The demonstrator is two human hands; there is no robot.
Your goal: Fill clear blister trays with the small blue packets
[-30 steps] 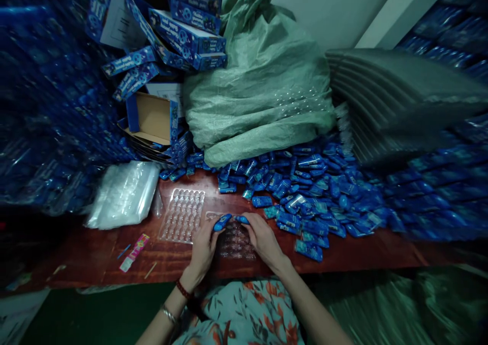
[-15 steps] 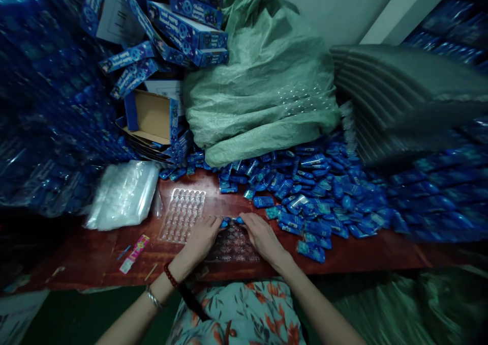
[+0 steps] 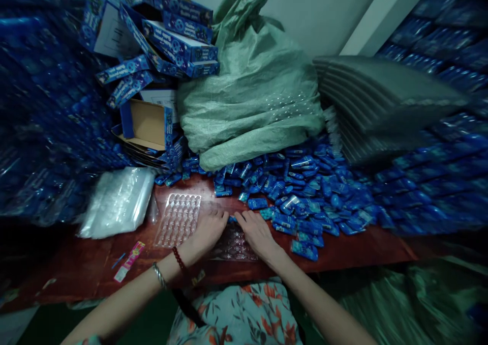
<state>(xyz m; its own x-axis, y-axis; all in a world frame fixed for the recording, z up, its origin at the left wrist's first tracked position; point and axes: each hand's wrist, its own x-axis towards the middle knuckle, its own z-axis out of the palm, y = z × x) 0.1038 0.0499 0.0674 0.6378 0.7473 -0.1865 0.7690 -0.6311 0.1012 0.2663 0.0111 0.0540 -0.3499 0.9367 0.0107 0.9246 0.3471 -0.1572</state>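
A transparent moulded blister tray (image 3: 233, 247) lies on the red-brown table in front of me, partly covered by both hands. My left hand (image 3: 209, 229) reaches over its left side, fingers bent and closed at the far edge. From the right, my right hand (image 3: 256, 231) comes over the tray, its fingers likewise bent down and closed. A bit of a small blue packet (image 3: 232, 219) shows between the fingertips of the two hands; the rest is hidden beneath them. Left of my left hand lies a second transparent blister tray (image 3: 179, 218) with rows of rounded hollows.
Many loose blue packets (image 3: 305, 197) are heaped right and behind. A green woven sack (image 3: 251, 106) stands behind them, beside a grey stack of sheets (image 3: 381, 95). At left are blue printed boxes (image 3: 147, 123), plastic bags (image 3: 116, 202) and a pink strip (image 3: 129, 262).
My two hands have come closer together at the tray's far edge. Less blue shows under the fingertips. The whole view has shifted slightly.
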